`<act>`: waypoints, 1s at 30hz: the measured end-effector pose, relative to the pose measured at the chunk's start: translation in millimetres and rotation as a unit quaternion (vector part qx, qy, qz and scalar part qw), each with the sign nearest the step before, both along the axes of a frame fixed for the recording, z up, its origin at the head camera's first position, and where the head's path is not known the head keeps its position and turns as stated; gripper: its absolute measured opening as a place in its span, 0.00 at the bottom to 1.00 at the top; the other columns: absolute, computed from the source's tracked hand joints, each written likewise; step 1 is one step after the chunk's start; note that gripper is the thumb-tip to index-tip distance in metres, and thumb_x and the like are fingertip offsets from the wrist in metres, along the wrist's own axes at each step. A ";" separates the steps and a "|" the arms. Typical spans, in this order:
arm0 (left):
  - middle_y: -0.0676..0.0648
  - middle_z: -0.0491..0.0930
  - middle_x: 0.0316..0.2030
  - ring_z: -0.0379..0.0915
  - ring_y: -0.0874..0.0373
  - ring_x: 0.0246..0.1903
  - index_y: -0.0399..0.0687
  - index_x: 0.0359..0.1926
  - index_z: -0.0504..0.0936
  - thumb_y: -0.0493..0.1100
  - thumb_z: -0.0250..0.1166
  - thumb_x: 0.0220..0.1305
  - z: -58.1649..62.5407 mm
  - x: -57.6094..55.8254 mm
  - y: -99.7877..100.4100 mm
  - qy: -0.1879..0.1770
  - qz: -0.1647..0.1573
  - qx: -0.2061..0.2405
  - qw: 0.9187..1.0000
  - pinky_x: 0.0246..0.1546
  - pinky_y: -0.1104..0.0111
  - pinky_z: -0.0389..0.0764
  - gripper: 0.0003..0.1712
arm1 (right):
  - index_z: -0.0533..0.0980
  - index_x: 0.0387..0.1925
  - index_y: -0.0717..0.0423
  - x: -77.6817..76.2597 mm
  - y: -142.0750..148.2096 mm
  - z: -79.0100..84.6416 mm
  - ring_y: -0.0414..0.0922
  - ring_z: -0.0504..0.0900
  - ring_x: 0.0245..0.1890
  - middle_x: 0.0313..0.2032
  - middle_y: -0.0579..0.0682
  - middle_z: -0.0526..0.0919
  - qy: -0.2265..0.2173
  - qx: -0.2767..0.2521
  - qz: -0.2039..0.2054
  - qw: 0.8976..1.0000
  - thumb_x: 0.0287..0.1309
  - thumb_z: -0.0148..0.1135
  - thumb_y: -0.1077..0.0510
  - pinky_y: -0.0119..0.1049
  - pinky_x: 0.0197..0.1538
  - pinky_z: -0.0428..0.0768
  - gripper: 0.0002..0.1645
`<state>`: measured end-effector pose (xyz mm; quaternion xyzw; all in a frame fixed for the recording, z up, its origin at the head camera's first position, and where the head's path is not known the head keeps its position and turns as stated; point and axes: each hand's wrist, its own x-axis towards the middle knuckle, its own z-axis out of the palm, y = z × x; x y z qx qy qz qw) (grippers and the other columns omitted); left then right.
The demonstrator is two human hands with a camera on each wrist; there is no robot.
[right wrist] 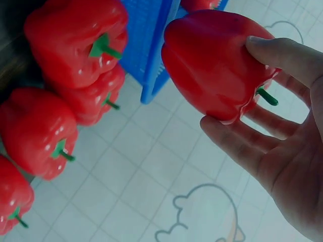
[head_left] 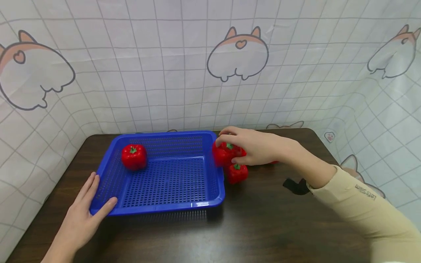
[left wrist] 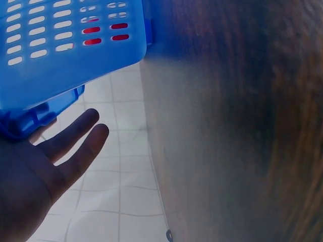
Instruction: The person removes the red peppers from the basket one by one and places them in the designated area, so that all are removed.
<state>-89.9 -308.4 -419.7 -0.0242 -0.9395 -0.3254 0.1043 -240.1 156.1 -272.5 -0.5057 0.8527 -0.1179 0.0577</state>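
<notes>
A blue perforated plastic basket (head_left: 158,209) stands on the table, with one red bell pepper (head_left: 134,157) in its back left part. My left hand (head_left: 80,219) touches the basket's front left corner, its fingers extended along the left side and the thumb by the front rim. In my right hand (head_left: 253,146) a red bell pepper (right wrist: 217,63) with a green stem is gripped between thumb and fingers. That pepper is just above the basket's right rim. Several more red peppers (right wrist: 38,133) sit on the table to the right of the basket, partly hidden by the right hand in the head view.
The dark wooden table (head_left: 256,226) extends in front and to the right. A black strap-like item (head_left: 296,186) hangs by the right sleeve. Behind the table is a white gridded cloth (head_left: 158,73) with cartoon animal prints.
</notes>
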 end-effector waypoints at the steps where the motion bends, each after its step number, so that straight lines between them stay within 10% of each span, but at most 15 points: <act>1: 0.43 0.40 0.82 0.41 0.29 0.76 0.41 0.82 0.48 0.53 0.64 0.73 0.2 -0.4 -0.1 0.002 -0.001 0.000 1.000 0.68 0.30 0.47 0.49 | 0.73 0.63 0.47 0.3 2.7 0.1 0.46 0.77 0.57 0.66 0.50 0.70 0.002 -0.005 -0.001 1.000 0.62 0.71 0.59 0.44 0.56 0.81 0.29; 30: 0.44 0.38 0.82 0.41 0.28 0.75 0.42 0.82 0.46 0.54 0.62 0.74 1.6 -0.8 -0.8 -0.015 0.000 0.003 1.000 0.65 0.27 0.48 0.49 | 0.72 0.60 0.47 3.3 64.2 -7.8 0.42 0.73 0.48 0.58 0.45 0.70 0.009 0.000 -0.079 0.997 0.59 0.68 0.62 0.39 0.46 0.79 0.29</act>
